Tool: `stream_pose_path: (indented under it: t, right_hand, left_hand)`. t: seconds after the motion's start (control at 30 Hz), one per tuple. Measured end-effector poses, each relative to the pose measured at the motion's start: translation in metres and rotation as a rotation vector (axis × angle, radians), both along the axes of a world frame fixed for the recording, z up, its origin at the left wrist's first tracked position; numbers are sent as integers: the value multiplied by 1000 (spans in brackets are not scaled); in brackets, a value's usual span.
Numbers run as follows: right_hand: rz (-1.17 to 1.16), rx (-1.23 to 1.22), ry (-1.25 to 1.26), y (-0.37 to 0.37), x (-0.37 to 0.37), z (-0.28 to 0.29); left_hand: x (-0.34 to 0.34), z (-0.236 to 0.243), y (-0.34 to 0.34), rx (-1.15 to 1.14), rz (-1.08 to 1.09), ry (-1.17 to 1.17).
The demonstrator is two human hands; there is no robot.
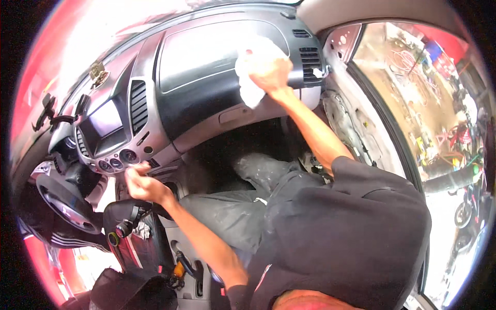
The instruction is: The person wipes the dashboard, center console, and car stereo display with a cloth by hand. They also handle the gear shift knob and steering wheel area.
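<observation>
My right hand (271,72) presses a bunched white cloth (252,94) against the passenger side of the dark dashboard (199,98), left of the side air vents (310,64). The hand is closed on the cloth, and bright glare washes out part of it. My left hand (145,185) is raised beside the centre console, close to the round control knobs (127,156). Its fingers are curled in; whether anything is between them cannot be made out. A glove box latch (234,115) shows below the cloth.
At the left are a screen (105,116), a steering wheel (67,204) and a phone holder (46,111). Another person's dark striped clothing (77,238) shows beyond the wheel. A black bag (132,289) lies at lower left. The door frame (382,119) borders my right side, with clutter outside.
</observation>
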State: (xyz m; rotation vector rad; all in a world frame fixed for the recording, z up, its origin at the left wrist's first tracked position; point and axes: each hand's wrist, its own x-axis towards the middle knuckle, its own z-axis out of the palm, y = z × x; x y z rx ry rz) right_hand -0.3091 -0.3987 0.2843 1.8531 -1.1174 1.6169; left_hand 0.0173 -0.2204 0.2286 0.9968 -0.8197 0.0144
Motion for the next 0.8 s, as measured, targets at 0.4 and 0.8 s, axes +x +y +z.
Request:
stream_pose_path:
  t: [0.4, 0.8]
  right_hand:
    - [230, 120, -6, -7, 268, 51]
    - [542, 388, 333, 19, 246, 39]
  left_hand:
    - [-68, -140, 131, 637, 297, 189]
    - [-78, -162, 139, 772, 339, -143]
